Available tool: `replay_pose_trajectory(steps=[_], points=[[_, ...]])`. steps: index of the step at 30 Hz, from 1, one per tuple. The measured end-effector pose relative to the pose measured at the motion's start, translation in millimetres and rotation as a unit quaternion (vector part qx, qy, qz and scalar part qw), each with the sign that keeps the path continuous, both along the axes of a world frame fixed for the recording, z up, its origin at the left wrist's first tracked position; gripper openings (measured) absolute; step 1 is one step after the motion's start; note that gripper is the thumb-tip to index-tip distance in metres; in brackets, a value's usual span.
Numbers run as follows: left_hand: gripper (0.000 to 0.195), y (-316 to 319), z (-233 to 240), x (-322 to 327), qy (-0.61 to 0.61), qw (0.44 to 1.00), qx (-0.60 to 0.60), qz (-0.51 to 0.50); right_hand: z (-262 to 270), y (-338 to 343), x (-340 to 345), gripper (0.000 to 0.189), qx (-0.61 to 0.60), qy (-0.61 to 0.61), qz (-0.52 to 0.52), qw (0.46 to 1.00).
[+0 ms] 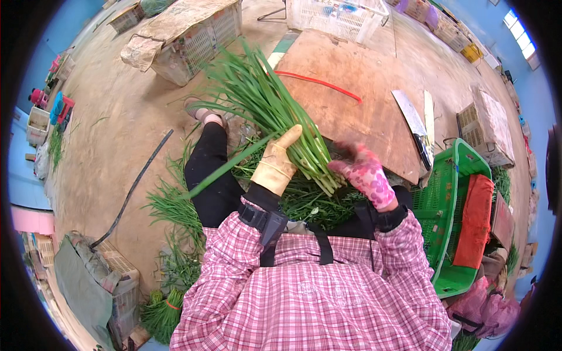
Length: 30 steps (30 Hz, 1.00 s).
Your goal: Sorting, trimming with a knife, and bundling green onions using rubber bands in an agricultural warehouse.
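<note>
A bunch of long green leafy stalks (281, 105), resembling garlic chives, slants over the near left edge of a wooden board (351, 87), its pale root ends towards me. My left hand (279, 162), in a cream rubber glove, is closed on the bunch from the left, the thumb across the stalks. One long leaf sticks out below it to the left. My right hand (362, 175), in a pink patterned glove, is beside the pale ends, its fingers partly blurred; whether it touches them I cannot tell. On the board lie a red strip (318, 80) and, at the right, a cleaver (410, 114) with a black handle.
Loose green stalks (316, 206) lie between my legs and on the floor at left. A green plastic crate (432, 215) with red cloth (474, 221) stands at right. White crates (338, 17) stand beyond the board. A tied bunch (173, 307) lies at lower left, near a covered crate (125, 302).
</note>
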<state>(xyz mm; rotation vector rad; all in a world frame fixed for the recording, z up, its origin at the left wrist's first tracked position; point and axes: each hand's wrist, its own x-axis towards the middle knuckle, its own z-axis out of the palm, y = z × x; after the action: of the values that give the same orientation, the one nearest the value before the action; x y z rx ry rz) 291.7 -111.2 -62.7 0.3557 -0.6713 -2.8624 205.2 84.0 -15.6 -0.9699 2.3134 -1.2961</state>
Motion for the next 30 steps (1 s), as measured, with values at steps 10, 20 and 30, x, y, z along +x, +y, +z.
replay_pose_trajectory(steps=[10,20,30], points=[[0.031,0,-2,-6,-0.064,0.988,-0.118,0.078,51,-5,21,0.015,-0.262,-0.344,0.15,0.889],[0.082,11,-52,0,-0.107,0.698,-0.701,0.103,-32,-46,13,0.013,0.01,0.183,-0.052,0.982],[0.048,7,-45,-5,-0.129,0.896,-0.418,0.07,-23,-43,12,0.013,0.035,0.15,-0.045,0.987]])
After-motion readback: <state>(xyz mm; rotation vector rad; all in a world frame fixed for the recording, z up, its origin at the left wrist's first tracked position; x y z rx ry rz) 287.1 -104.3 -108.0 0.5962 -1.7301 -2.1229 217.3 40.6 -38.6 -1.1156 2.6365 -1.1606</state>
